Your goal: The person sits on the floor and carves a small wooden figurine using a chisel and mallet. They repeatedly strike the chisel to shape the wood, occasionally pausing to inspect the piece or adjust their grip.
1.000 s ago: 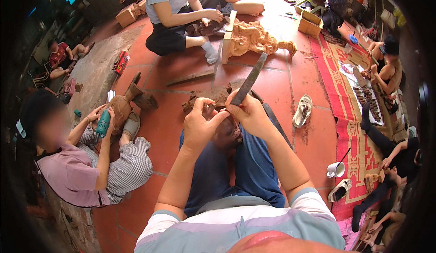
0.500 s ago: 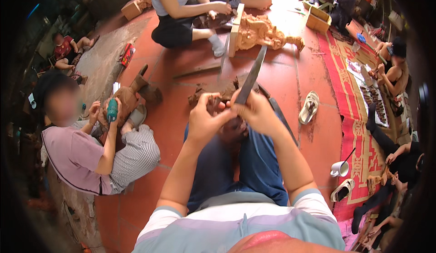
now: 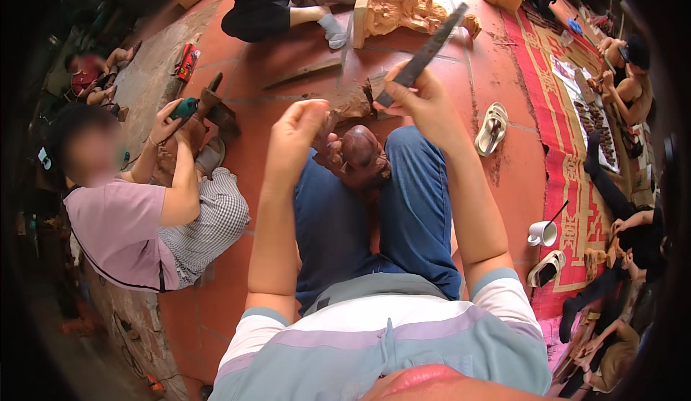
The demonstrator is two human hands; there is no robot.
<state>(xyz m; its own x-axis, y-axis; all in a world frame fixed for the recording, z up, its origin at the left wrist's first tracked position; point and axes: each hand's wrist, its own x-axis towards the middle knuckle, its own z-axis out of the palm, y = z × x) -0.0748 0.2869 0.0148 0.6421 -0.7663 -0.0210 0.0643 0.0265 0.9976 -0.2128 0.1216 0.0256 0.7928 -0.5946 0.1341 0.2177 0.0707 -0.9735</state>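
head view: the only view; it looked down on a person seated on the red tiled floor [image 3: 281,55], legs in blue jeans stretched forward.
carving: a dark brown wooden carving [image 3: 360,158] sat between the knees, propped on the lap and tilted slightly away.
right hand: the right hand [image 3: 425,102] was raised above and just right of the carving, its grip clamped on the lower end of a long flat metal file [image 3: 425,52], whose blade pointed up and away.
left hand: the left hand [image 3: 299,131] hung above the carving's left side, fingers curled loosely together, holding nothing visible; whether it touched the wood could not be told.
step in hand: judged as a pause in shaping, the file lifted clear of the wood.
next move calls for: likely bringing the file down onto the carving while the left hand steadied it against the thighs.
around: a person in a pink shirt [image 3: 119,232] worked with a green tool [image 3: 183,107] at left; a pale carved figure [image 3: 403,5], a sandal [image 3: 493,127] and a white mug [image 3: 541,234] lay well apart.
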